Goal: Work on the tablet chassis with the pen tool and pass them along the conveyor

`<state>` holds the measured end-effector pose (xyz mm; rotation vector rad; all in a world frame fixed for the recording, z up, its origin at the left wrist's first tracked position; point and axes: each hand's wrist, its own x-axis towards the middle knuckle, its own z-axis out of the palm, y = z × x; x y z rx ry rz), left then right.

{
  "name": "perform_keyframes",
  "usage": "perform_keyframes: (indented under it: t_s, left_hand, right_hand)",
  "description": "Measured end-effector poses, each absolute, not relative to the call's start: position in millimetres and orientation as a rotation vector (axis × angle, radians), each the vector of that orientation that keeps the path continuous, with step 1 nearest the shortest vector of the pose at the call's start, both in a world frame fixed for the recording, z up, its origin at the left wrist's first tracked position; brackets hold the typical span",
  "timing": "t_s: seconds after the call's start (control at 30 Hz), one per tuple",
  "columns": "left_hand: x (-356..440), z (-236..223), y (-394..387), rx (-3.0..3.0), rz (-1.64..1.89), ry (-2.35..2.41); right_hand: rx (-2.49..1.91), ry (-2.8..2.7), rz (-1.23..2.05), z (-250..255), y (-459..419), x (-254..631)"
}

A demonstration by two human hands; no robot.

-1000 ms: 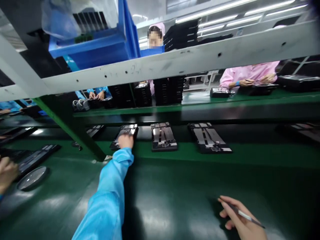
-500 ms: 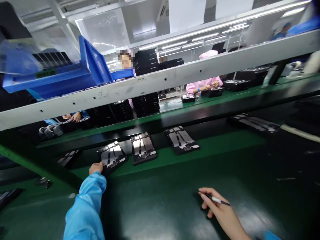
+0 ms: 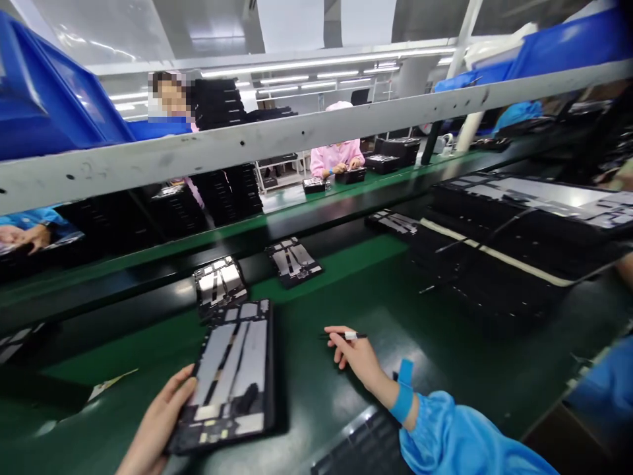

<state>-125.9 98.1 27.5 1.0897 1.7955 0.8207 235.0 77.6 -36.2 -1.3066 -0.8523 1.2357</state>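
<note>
Head view: my left hand (image 3: 158,419) cups the long edge of a black-framed tablet panel (image 3: 230,376), fingers spread along its side, the panel tilted over the green bench mat (image 3: 316,293). My right hand (image 3: 359,359) pinches a slim pen (image 3: 345,336) between thumb and fingers, just beside the panel. Two more panels (image 3: 291,262) lie farther along the mat, below a white shelf rail (image 3: 247,142) with a blue bin (image 3: 54,99) at its left. Beyond it – black tray stacks (image 3: 227,194), a co-worker in a pink smock (image 3: 337,158), long ceiling lights (image 3: 306,78).
</note>
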Motion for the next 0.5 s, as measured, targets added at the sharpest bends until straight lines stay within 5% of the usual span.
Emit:
perform_keyframes:
  t_s: [0.17,0.5]
  left_hand:
    - [-50,2,66,1.029,0.779,1.490]
    - [-43,-5,7,1.967,0.481,1.375]
  right_hand:
    - [-1.307,-0.925,1.236,-29,70,253]
    - [-1.483,-1.260,1.250,-32,26,269]
